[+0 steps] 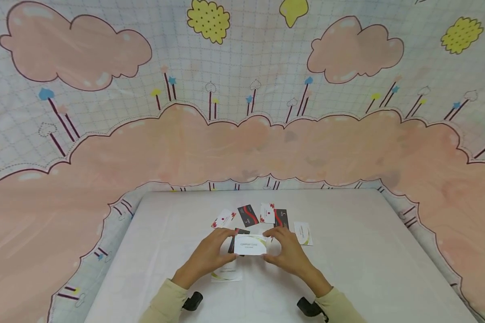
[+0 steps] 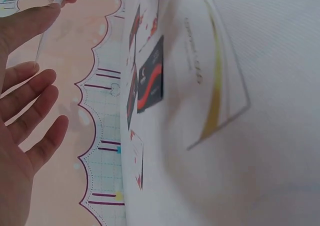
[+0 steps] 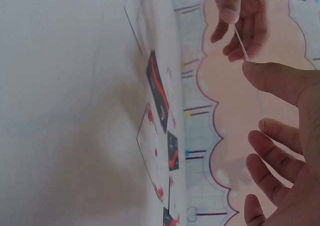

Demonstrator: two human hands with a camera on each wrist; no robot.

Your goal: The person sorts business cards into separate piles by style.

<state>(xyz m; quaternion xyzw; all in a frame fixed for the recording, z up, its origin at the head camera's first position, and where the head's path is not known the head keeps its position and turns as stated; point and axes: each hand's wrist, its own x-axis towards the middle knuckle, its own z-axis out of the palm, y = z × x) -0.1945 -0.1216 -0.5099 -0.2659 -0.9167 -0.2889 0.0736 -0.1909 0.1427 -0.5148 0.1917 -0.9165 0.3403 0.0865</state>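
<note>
Both hands are up over the near-middle of the white table (image 1: 347,269), holding one white business card (image 1: 249,245) between them, clear of the surface.

Left hand (image 1: 210,255): thumb and fingertips pinch the card's left short edge. Left wrist view shows the other fingers (image 2: 30,106) straight and spread, not wrapped around anything.

Right hand (image 1: 287,253): same grip mirrored, thumb and forefinger on the card's right short edge. Right wrist view shows the card edge-on as a thin line between both thumbs, remaining fingers (image 3: 270,156) loosely extended.

The card is landscape with its printed face towards the head camera: grey text in the centre and a green-yellow swoosh at one corner. The text is too small to read reliably.

On the table:
- Another white card with green swoosh (image 1: 226,273) lies flat just below the left hand, towards the near edge.
- A dark card (image 1: 236,240) sits partly hidden behind the held card.
- Towards the far edge, a loose row: a white card with red flowers (image 1: 223,218), a black card with red wave (image 1: 248,215), a second flowered white card (image 1: 267,212) overlapping another black-red card (image 1: 280,217), then a white card with green accent (image 1: 303,233) at the right end.

Beige sleeves (image 1: 165,305) cover both forearms, with black wrist-camera mounts (image 1: 191,301) below them. A cartoon cloud-print cloth (image 1: 242,148) hangs behind and around the table.
</note>
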